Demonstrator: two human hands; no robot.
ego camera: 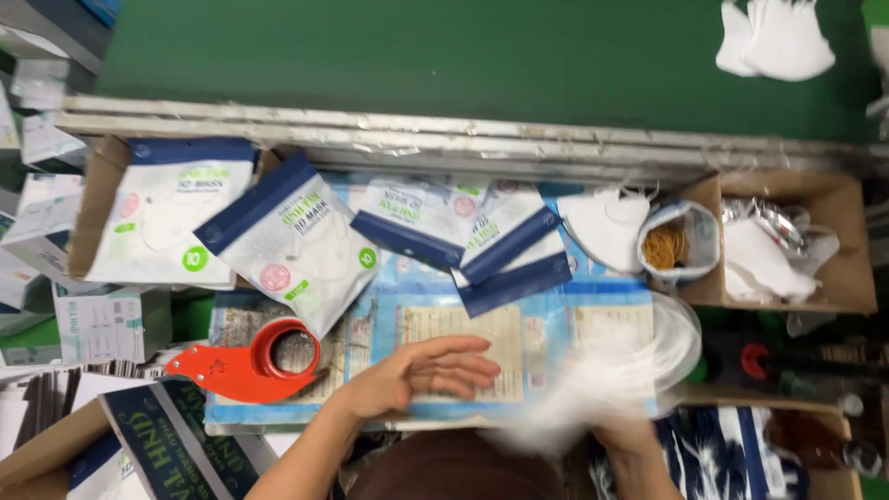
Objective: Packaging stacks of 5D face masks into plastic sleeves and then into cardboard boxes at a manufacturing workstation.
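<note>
I take the red plastic tape dispenser (248,361) as my landmark; it lies flat on the blue printed sheet (519,306) that covers the work surface.

Just to the right of the dispenser I see my left hand (428,370), palm down, fingers spread and loosely curved over the sheet. It is open and has hold of nothing; the fingertips look close to the paper, but I cannot tell whether they press on it.

Further right of the dispenser, well past the left hand, my right hand (622,433) is mostly lost behind a blurred white soft mass, probably a white face mask (593,389). The hand seems to be at that mask, but with the blur I cannot tell how far the fingers are closed or whether they grip it.

Above and to the right of the dispenser lie several flat white pouches with dark blue top bands (294,243), overlapping each other. Above and left of it, an open brown cardboard box (93,199) holds another such pouch. Far to the right of the dispenser stands a small bag of tan rubber bands (669,246), just beside a second cardboard box (838,231) with white masks in it. Beyond everything runs a green belt surface (444,56).
</note>
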